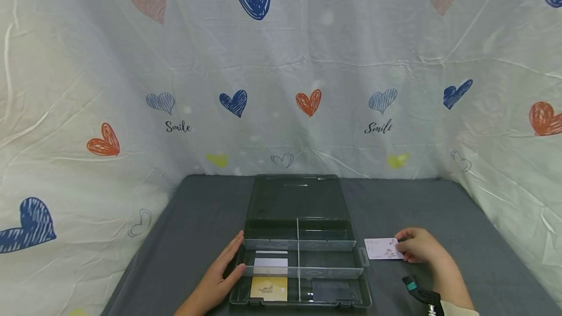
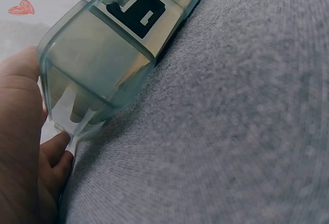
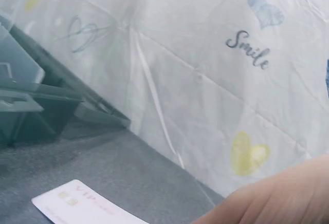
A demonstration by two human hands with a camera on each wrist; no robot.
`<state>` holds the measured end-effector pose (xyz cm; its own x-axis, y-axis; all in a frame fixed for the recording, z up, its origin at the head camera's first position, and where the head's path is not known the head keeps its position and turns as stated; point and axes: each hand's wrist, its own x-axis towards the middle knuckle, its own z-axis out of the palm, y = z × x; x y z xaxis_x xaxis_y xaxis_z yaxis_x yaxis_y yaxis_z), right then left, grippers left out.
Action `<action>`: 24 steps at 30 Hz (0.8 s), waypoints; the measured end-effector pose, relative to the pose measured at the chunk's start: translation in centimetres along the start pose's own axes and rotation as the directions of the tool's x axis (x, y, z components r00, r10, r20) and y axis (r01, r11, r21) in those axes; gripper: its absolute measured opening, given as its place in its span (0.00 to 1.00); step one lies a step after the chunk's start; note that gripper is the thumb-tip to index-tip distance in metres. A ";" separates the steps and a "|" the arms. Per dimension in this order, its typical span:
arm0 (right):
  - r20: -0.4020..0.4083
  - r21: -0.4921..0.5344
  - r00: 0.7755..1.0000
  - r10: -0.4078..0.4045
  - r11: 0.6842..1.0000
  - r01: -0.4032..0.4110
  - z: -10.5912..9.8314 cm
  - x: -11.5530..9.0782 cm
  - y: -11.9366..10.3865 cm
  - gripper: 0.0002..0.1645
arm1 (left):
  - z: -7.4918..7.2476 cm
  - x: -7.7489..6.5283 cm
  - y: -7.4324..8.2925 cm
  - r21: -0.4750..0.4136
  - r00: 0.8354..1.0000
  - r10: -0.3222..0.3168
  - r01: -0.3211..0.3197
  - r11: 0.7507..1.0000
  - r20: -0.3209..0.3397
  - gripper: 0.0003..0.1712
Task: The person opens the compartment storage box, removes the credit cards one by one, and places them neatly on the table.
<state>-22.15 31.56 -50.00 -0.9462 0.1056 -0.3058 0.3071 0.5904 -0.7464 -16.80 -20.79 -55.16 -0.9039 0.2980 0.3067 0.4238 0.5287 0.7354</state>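
Observation:
A dark translucent divided box (image 1: 301,304) sits with its lid raised at the back. On its left side rests my left hand (image 1: 215,274), the fingers fairly straight along the wall and the thumb at the rim; the left wrist view shows the fingertips (image 2: 62,141) against the box's lower end. To the right of the box, my right hand (image 1: 419,246) pinches the right end of a white VIP card (image 1: 379,248) between thumb and fingers. That card's other end shows in the right wrist view, close over the cloth.
A yellow card (image 1: 269,288) lies in the front left compartment, white cards (image 1: 270,262) in the one behind it. The front right compartment contains a dark see-through card (image 1: 330,290). Grey cloth (image 1: 210,204) covers the table; a heart-printed curtain (image 1: 281,62) hangs behind.

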 end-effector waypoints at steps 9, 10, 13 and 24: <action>-0.059 -0.155 0.996 -0.064 0.986 0.054 0.8 -0.3 -0.9 0.10 | 0.0 0.0 -0.1 0.001 1.000 0.004 -0.004 1.000 0.001 0.38; -0.058 -0.163 0.996 -0.064 0.985 0.054 0.9 -0.3 -0.9 0.10 | 0.0 0.0 -0.1 -0.001 1.000 0.004 -0.004 1.000 0.001 0.38; -0.054 -0.174 0.997 -0.059 0.984 0.049 1.0 -0.5 -1.2 0.08 | 0.0 0.0 -0.1 -0.006 1.000 0.010 -0.010 1.000 0.000 0.38; -0.087 -0.229 0.995 -0.046 0.973 0.025 1.3 -0.5 -1.5 0.04 | -0.1 0.0 0.2 0.002 1.000 -0.014 0.014 1.000 0.000 0.38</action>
<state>-22.00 29.56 -49.53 -0.9646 0.1472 -0.2187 0.2518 0.7601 -0.5990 -16.69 -20.75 -54.96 -0.9097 0.2905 0.2965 0.4114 0.5345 0.7383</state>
